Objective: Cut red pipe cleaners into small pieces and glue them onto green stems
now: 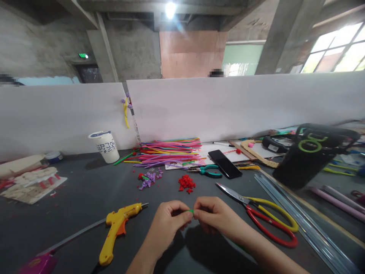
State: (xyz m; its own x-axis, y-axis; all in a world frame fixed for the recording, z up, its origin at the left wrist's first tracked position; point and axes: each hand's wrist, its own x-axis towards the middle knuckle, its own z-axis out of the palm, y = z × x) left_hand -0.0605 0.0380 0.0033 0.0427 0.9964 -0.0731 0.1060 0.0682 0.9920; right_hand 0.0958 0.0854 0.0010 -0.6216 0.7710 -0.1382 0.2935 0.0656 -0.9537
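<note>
A white cup point(107, 148) stood on the dark table point(80, 194), well beyond and to the left of the fingers, as seen from across the room. Nearer, a yellow glue gun point(114, 224) lay left of the fingers, its nozzle aimed to their side. Purple scraps point(147, 182) rested ahead and left of the fingertips; farther ahead stretched a bundle of coloured pipe cleaners point(168, 156). The left hand point(170, 220) pinched a green piece point(191, 211) between thumb and forefinger, just short of red scraps point(187, 183) heaped straight ahead. Pliers point(203, 171) lay farther ahead. The right hand point(211, 212) pinched the same piece from the other side, its fingertips just beside the left's; how the lower fingers of either hand were set could not be told. A black phone point(224, 163) lay ahead and right of the fingers, scissors point(245, 199) nearer on the right, and clear rods point(316, 240) farther right.
</note>
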